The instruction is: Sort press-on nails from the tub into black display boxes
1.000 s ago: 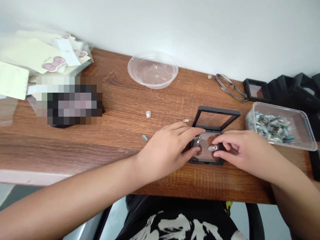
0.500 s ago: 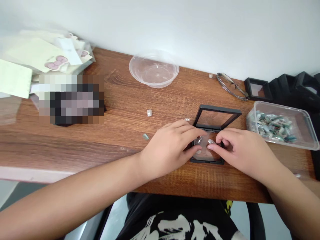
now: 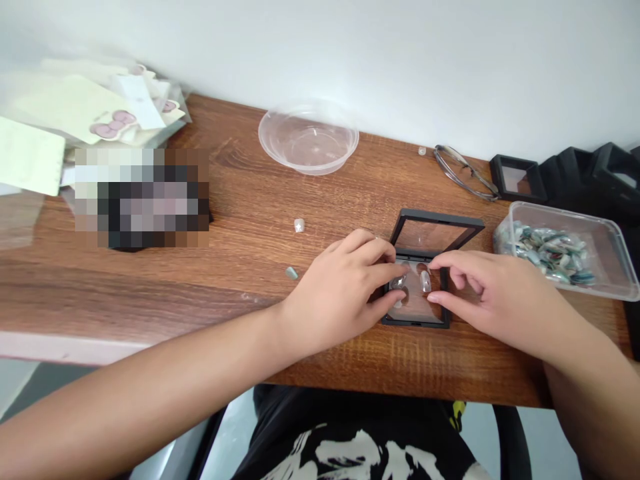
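A black hinged display frame (image 3: 416, 324) lies on the table with its lid raised and clear film inside. My left hand (image 3: 345, 287) reaches in from the left, thumb and index finger closed about a shiny press-on nail (image 3: 399, 281) on the film. To its right a second silvery press-on nail (image 3: 425, 281) lies lengthwise on the film. My right hand (image 3: 493, 297) is beside that one, thumb and index finger apart and nothing between them. Part of the frame's left side is hidden behind my left fingers.
Right of the frame stands a clear box (image 3: 603, 267) of many nails, with glasses (image 3: 465, 173) and small black frames (image 3: 517, 179) behind. Loose nails (image 3: 299, 225) lie on the table (image 3: 240, 200). A clear round bowl (image 3: 309, 137) and a pile of cards (image 3: 60, 110) are farther back.
My right thumb and index finger have spread and let go of the press-on nail, which now lies on the film. The left hand stays at its nail, its other fingers slightly shifted.
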